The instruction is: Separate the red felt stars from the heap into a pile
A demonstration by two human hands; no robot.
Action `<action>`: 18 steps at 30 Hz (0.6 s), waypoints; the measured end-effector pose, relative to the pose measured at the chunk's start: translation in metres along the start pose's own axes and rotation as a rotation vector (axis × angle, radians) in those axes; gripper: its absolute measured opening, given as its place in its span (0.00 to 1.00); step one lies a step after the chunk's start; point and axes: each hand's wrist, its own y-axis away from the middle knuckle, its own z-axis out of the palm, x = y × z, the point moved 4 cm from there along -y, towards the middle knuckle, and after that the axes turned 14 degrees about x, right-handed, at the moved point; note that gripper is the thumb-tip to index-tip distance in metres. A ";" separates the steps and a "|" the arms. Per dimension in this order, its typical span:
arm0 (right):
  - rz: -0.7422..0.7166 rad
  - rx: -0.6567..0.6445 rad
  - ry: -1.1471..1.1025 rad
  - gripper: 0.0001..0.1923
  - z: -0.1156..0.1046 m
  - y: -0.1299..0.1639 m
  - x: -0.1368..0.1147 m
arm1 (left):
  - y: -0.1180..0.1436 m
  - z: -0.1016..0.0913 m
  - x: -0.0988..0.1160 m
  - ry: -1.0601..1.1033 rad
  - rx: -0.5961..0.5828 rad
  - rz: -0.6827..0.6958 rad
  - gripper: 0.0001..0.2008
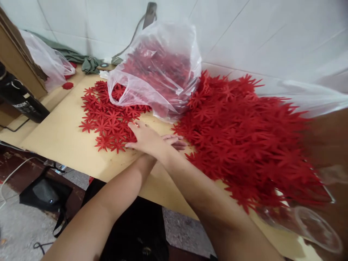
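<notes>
Plastic bag (187, 38), red cutouts (160, 70) inside; right fingers (131, 145) parted, empty, touching pile (104, 117); left fingers (178, 144) extended, hold unclear.

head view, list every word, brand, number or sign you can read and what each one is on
"VACUUM": on the black bottle at the left edge; what follows that word is unclear.
Small print below it on the bottle: too small to read.
Small pale mark on the black bag at lower left: too small to read.

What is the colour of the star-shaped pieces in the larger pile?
The star-shaped pieces are red; the head view shows this best.
</notes>
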 end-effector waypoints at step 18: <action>0.095 0.161 -0.103 0.17 0.012 -0.021 0.017 | 0.006 -0.002 0.003 -0.066 -0.222 0.030 0.06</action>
